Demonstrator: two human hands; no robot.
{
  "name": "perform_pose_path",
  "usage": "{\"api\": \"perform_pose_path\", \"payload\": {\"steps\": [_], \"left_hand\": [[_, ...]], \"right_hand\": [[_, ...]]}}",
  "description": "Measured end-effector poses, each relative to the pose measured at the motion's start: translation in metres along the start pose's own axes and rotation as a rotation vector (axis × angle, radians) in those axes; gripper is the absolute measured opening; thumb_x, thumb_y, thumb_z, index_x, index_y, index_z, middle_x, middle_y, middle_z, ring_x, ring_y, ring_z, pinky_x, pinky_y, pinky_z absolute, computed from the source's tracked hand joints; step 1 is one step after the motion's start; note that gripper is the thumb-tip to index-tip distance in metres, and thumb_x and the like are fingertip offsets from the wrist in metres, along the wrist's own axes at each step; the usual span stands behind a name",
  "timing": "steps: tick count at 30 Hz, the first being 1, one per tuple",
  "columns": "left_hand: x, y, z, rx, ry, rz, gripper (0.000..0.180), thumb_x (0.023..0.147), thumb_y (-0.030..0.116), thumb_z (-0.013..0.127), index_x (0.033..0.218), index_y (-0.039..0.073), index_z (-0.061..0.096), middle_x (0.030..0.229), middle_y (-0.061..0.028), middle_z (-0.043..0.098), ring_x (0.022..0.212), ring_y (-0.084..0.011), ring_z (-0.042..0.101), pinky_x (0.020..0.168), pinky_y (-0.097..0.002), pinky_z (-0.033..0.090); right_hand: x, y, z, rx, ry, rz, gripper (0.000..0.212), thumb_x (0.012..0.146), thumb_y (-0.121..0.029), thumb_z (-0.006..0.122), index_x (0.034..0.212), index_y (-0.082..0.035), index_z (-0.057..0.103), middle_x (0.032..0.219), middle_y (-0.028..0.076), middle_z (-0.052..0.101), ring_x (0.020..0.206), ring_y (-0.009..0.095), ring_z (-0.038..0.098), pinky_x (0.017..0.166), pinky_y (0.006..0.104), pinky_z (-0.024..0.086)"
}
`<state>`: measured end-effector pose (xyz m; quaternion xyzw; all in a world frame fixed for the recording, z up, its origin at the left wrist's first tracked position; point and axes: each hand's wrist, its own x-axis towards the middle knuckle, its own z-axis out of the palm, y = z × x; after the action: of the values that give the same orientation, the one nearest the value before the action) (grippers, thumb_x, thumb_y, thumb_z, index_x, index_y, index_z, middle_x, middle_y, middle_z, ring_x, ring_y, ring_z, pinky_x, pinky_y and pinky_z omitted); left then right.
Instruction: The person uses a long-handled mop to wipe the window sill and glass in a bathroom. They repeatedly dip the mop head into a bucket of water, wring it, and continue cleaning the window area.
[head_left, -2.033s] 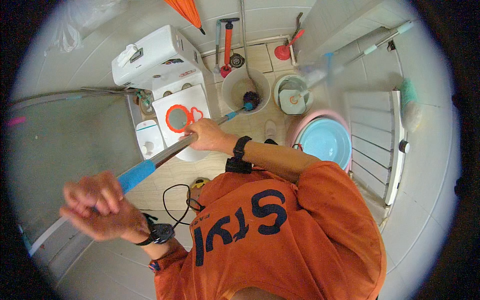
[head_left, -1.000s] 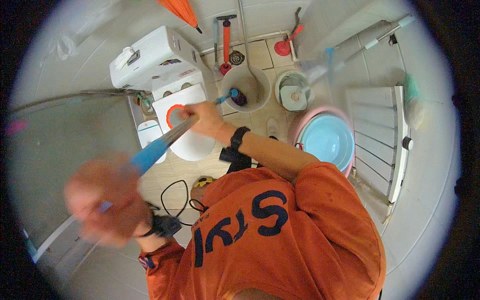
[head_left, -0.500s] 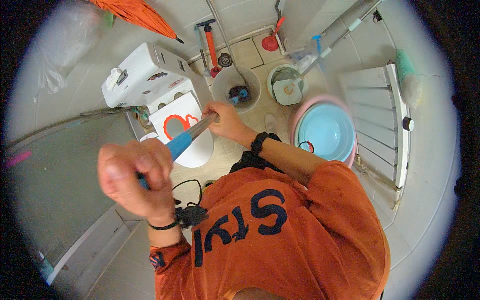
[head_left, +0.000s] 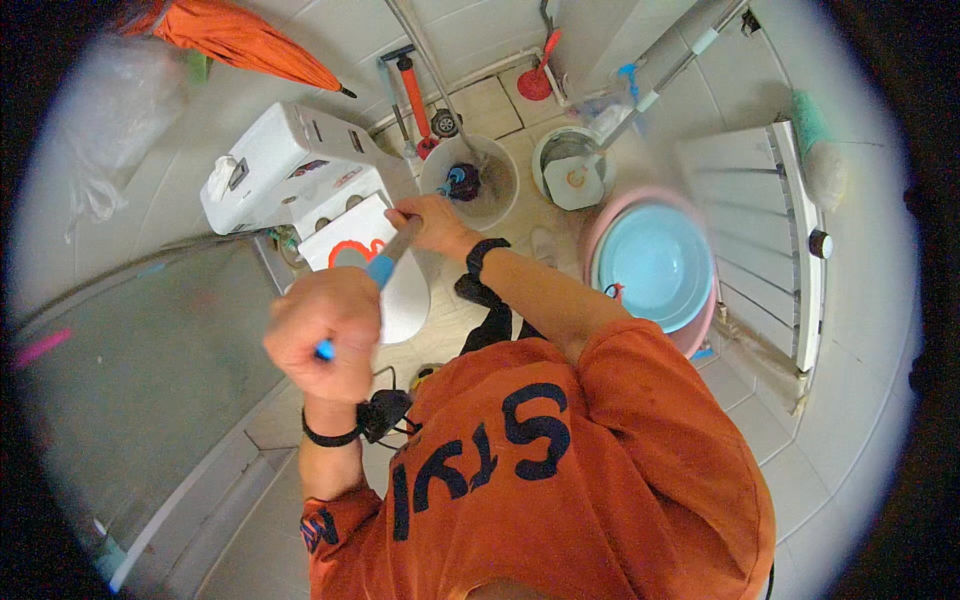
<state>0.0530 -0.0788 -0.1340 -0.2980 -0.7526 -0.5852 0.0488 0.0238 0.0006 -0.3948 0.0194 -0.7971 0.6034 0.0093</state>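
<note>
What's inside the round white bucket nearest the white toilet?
A dark, shaggy mop head with a blue fitting, and the lower end of a grey hose. Beneath the mop head, the bucket is covered from view.

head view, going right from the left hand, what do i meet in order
Left hand → right hand → bucket beside the basins → blue basin → white slatted panel
</note>
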Motion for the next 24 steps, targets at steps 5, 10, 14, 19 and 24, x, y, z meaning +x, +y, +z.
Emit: {"api": "perform_pose_path", "payload": {"steps": [5,10,14,19,24], "left_hand": [[-0.013,0.010,-0.003,-0.020,0.352,-0.130,0.032,0.099,0.021,0.050,0.073,0.005,0.043,0.051,-0.0012,0.039,0.044,-0.0112,0.037,0.042,-0.0271,0.033],[-0.027,0.037,-0.017,-0.224,0.502,-0.219,0.037,0.101,0.032,0.043,0.074,0.007,0.040,0.050,0.0006,0.033,0.042,-0.0089,0.033,0.038,-0.0249,0.026],[-0.022,0.055,-0.061,-0.262,0.364,-0.124,0.043,0.097,0.045,0.043,0.073,0.009,0.042,0.050,0.0004,0.034,0.038,-0.0102,0.032,0.037,-0.0255,0.025],[-0.001,0.064,-0.062,-0.200,0.068,0.110,0.050,0.093,0.051,0.046,0.064,0.010,0.048,0.051,-0.0021,0.047,0.047,-0.0158,0.050,0.045,-0.0295,0.042],[-0.002,0.009,-0.014,0.014,-0.036,-0.071,0.033,0.089,0.020,0.058,0.061,0.004,0.051,0.058,-0.0067,0.053,0.050,-0.0196,0.053,0.050,-0.0280,0.041]], "right_hand": [[-0.006,-0.007,0.015,0.074,-0.022,0.053,0.025,0.084,-0.024,0.066,0.078,0.001,0.063,0.070,0.022,0.060,0.063,0.038,0.059,0.059,0.0426,0.046],[-0.034,-0.032,0.000,0.081,-0.115,0.010,0.020,0.079,-0.022,0.071,0.085,-0.004,0.066,0.073,0.018,0.063,0.064,0.036,0.061,0.060,0.0387,0.047],[-0.040,-0.067,0.009,-0.066,-0.279,-0.068,0.024,0.077,-0.030,0.071,0.084,-0.007,0.067,0.073,0.015,0.065,0.064,0.034,0.062,0.059,0.0376,0.047],[-0.025,-0.068,0.033,0.073,-0.120,-0.072,0.028,0.080,-0.033,0.067,0.073,-0.006,0.065,0.065,0.016,0.061,0.059,0.035,0.060,0.056,0.0396,0.045],[-0.001,-0.009,0.012,-0.081,0.029,-0.015,0.027,0.084,-0.029,0.063,0.074,-0.003,0.063,0.064,0.020,0.057,0.059,0.039,0.056,0.054,0.0416,0.044]]}}
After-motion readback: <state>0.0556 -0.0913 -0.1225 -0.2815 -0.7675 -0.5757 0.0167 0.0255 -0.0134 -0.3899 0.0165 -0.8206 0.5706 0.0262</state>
